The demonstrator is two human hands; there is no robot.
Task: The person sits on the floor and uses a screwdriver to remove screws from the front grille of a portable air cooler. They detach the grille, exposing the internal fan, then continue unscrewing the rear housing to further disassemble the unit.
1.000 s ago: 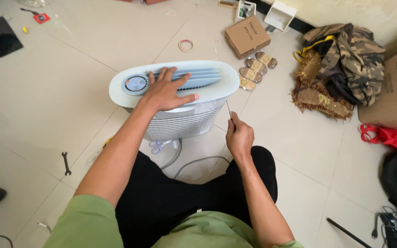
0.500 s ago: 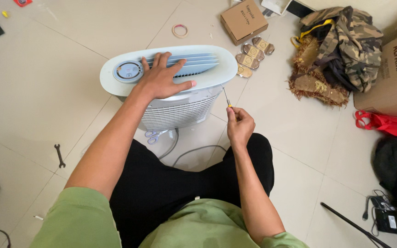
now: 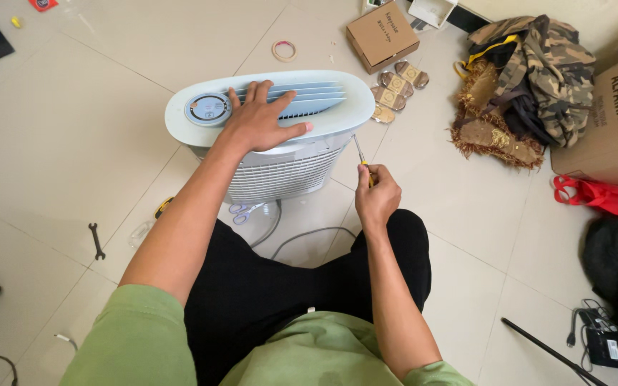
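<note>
Head view: your left hand (image 3: pixel 257 127) stays flat on the air purifier (image 3: pixel 273 136) while your right hand (image 3: pixel 376 196), closed around the screwdriver (image 3: pixel 360 154), has brought its tip up to the right edge.

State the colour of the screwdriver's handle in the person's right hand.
Yellow, partly hidden in the right hand; screwdriver, head view.

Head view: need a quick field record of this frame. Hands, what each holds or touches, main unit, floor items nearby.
left hand: left hand flat, fingers spread, on the top panel of the air purifier
right hand: right hand closed around a small screwdriver, shaft pointing up toward the unit's right edge
unit: white, upright on the tiled floor, round dial and vent slats on top, grille on the side
near unit: scissors and grey cable at its base
floor left: wrench
floor far: tape roll, cardboard box
</note>
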